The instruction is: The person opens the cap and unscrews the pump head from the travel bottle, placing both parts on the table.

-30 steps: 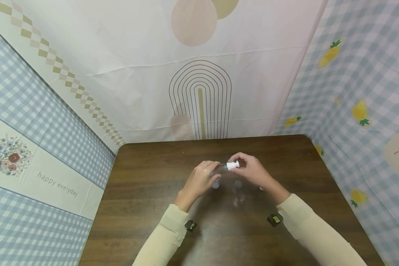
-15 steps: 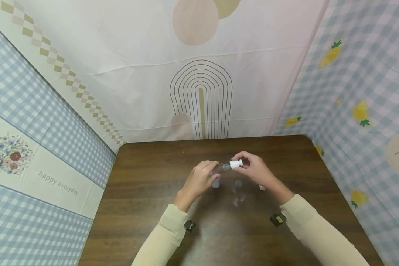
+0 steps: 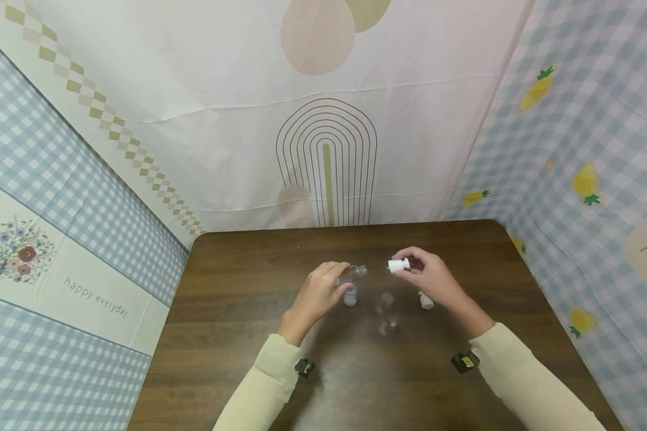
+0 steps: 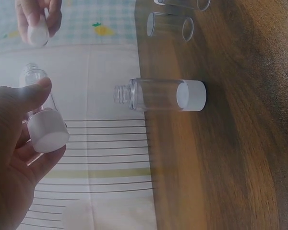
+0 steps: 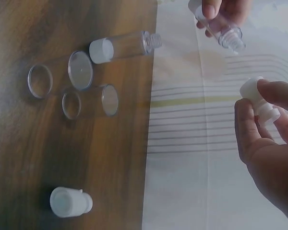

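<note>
My left hand (image 3: pixel 319 291) grips a clear bottle (image 4: pixel 48 127) with a white base, tilted above the table, its threaded neck bare and toward the right. Thumb and fingers of my right hand (image 3: pixel 434 278) pinch a white pump head (image 3: pixel 398 265), a short gap away from that neck. A second clear bottle (image 4: pixel 156 95) with a white base stands upright and uncapped below the left hand. Another white pump head (image 5: pixel 69 202) is on the table under the right hand.
Two clear cylindrical covers (image 5: pixel 80 71) stand on the brown wooden table (image 3: pixel 237 347) between the forearms, nearer to me than the bottle. Patterned cloth (image 3: pixel 221 161) hangs behind the table's far edge and along both sides.
The pump head has come off the bottle neck and moved right with my right hand. The left hand has tilted slightly but stays near its place. The pump head on the table shows more.
</note>
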`<state>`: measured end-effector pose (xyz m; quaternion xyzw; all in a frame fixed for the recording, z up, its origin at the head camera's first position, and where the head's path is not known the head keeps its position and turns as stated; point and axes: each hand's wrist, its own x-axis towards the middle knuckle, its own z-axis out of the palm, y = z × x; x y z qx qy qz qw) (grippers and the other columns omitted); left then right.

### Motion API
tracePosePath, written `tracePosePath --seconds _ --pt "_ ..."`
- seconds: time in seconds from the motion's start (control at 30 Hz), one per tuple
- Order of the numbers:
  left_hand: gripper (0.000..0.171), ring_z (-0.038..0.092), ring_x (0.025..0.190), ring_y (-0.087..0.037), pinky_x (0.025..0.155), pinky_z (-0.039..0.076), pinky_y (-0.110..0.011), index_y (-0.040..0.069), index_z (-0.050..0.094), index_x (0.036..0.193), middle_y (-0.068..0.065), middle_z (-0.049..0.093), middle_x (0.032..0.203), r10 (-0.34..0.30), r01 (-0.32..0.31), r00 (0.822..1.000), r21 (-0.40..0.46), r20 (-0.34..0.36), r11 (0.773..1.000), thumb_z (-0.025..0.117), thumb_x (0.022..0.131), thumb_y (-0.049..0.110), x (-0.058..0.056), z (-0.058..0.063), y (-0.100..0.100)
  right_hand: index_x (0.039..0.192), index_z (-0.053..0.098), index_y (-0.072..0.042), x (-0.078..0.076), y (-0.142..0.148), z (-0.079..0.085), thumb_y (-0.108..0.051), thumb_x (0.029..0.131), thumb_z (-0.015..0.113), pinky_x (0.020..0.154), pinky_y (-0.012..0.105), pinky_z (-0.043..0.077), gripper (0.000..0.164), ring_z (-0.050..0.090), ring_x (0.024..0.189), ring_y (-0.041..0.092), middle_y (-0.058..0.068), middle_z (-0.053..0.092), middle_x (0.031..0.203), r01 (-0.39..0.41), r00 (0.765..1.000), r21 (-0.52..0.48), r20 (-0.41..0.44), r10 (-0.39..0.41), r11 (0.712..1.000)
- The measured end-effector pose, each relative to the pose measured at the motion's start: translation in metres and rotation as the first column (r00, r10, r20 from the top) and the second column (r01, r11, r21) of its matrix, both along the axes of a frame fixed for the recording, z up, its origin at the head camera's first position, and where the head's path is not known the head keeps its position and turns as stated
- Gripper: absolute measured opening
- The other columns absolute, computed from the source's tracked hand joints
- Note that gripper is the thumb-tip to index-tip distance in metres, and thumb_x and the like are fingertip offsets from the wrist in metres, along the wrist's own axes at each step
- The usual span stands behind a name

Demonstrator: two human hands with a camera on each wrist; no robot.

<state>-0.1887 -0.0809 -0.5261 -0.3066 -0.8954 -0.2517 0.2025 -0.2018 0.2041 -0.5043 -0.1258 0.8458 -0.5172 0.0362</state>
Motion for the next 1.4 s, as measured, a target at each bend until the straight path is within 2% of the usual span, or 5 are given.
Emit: tracePosePath --seconds 0.4,0.77,0.97,1.2,1.4 --pt "0.040 0.072 0.098 -0.025 0.089 0.062 -0.035 0.001 0.071 0.118 -0.012 0.075 0.108 0.009 -0.007 0.999 0.051 -0.035 0.999 0.087 0.083 0.013 0.001 -0.004 -0.003 0.126 0.069 -0.008 0.012 0.032 -0.011 -0.017 0.098 0.072 0.073 0.020 0.054 0.030 0.061 0.094 0.013 0.018 0.069 0.119 0.028 0.999 0.101 -0.033 -0.025 0.995" --pt "0.040 0.072 0.099 -0.025 0.089 0.061 -0.035 0.001 0.071 0.118 -0.012 0.075 0.108 0.017 -0.015 0.999 0.053 -0.027 0.998 0.087 0.083 0.013 0.002 -0.004 -0.006 0.137 0.065 -0.006 0.024 0.049 -0.037 -0.009 0.098 0.069 0.076 0.019 0.054 0.039 0.061 0.093 0.010 0.018 0.069 0.123 0.015 0.996 0.226 -0.089 0.005 0.974" --pt "0.040 0.072 0.098 -0.024 0.088 0.062 -0.035 0.000 0.071 0.117 -0.012 0.075 0.107 0.013 -0.009 0.999 0.066 -0.048 0.998 0.087 0.082 0.012 0.003 -0.005 -0.007 0.142 0.062 -0.010 0.033 0.058 -0.048 -0.010 0.101 0.066 0.074 0.024 0.052 0.042 0.059 0.093 0.014 0.016 0.067 0.122 -0.001 0.998 0.285 -0.054 0.017 0.959" --pt "0.042 0.072 0.097 -0.024 0.087 0.062 -0.033 0.000 0.071 0.118 -0.011 0.075 0.106 0.006 0.000 0.998 0.091 -0.070 0.996 0.088 0.081 0.011 0.004 -0.006 -0.009 0.141 0.062 -0.006 0.045 0.061 -0.056 -0.005 0.097 0.068 0.069 0.026 0.049 0.044 0.058 0.089 0.018 0.016 0.068 0.113 0.003 0.999 0.345 -0.044 0.013 0.939" --pt "0.041 0.073 0.096 -0.025 0.087 0.062 -0.034 -0.001 0.071 0.117 -0.013 0.075 0.106 0.006 0.003 0.997 0.103 -0.081 0.995 0.088 0.081 0.010 0.006 -0.006 -0.011 0.127 0.058 0.001 0.053 0.060 -0.060 -0.009 0.092 0.074 0.074 0.029 0.057 0.040 0.070 0.102 0.032 0.023 0.070 0.117 0.054 0.996 0.312 0.055 -0.075 0.949"
